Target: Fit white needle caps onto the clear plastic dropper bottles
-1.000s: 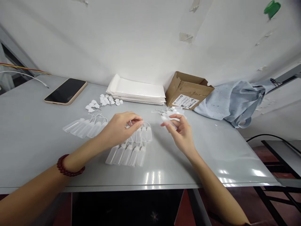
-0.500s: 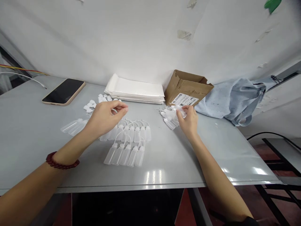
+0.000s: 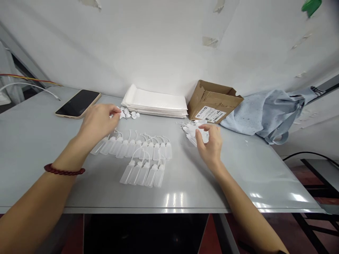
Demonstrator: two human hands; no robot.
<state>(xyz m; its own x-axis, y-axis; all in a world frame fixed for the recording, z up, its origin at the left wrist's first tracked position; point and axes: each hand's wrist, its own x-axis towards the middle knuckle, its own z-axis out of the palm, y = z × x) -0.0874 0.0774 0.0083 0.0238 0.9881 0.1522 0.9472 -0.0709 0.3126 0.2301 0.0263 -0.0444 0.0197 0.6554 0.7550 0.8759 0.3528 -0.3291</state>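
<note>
My left hand (image 3: pixel 102 120) is at the pile of small white caps (image 3: pixel 128 113), thumb and fingers pinched at its left edge; what is between the fingertips is too small to make out. My right hand (image 3: pixel 210 143) is over the right-hand heap of clear bottles (image 3: pixel 191 130), thumb and index finger apart, holding nothing. Several translucent bottles with thin tethers stand in a row (image 3: pixel 131 148) lying flat on the table. In front of that row lies a shorter row of bottles (image 3: pixel 143 173).
A phone (image 3: pixel 78 103) lies at the left. Behind the bottles are stacked white padded envelopes (image 3: pixel 156 100), an open cardboard box (image 3: pixel 213 102) and a light blue cloth (image 3: pixel 261 111). The grey table (image 3: pixel 190 194) ends at its front edge.
My left hand has moved left and slightly up to the caps, uncovering more of the bottle row. My right hand has come slightly down and its thumb and index finger have parted. The view has shifted slightly.
</note>
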